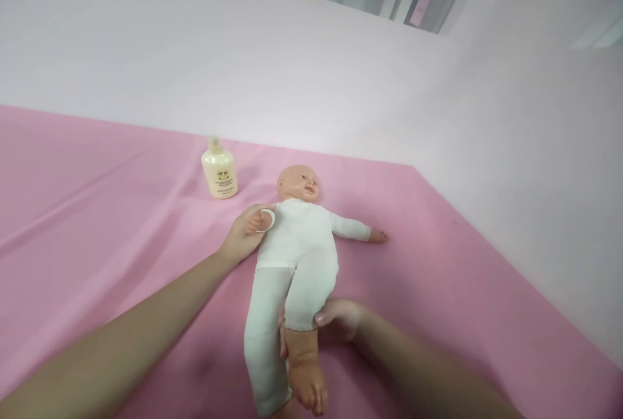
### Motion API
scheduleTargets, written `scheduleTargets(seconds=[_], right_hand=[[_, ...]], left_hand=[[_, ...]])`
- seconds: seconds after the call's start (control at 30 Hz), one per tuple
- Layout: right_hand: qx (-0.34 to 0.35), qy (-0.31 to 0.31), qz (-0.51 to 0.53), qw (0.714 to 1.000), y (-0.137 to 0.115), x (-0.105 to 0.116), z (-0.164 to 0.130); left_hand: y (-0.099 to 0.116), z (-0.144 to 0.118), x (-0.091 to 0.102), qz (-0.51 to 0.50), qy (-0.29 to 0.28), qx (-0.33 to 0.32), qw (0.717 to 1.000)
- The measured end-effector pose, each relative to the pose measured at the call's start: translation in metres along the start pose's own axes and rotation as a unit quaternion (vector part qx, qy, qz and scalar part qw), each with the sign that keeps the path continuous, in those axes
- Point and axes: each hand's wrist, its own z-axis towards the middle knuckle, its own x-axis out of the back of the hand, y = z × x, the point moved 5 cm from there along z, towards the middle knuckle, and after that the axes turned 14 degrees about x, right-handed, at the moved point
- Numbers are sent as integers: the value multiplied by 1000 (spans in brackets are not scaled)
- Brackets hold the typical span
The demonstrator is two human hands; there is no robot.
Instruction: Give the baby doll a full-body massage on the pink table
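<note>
The doll (296,244) lies face up, head away from me, feet toward me. My left hand (246,234) grips its wrist; my right hand (341,318) grips its leg.

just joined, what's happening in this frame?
A person is handling a baby doll lying face up on a pink sheet. The left hand holds the doll's arm at the wrist; the right hand has a grip on one lower leg, which lies crossed over the other. A cream lotion bottle stands untouched on the sheet beyond the doll's head.
</note>
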Motion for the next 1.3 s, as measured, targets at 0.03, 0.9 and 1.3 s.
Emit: scheduleTargets(seconds=[0.03, 0.9, 1.3], right_hand=[[4, -2, 0, 1000, -1, -1, 0], [-11, -56, -57, 997, -2, 0, -4], [-16, -44, -34, 998, 1, -2, -5]], left_hand=[[-4, 1, -1, -23, 0, 18, 1000], [-18, 6, -4, -65, -7, 41, 997], [-25, 8, -5, -40, -18, 32, 999]])
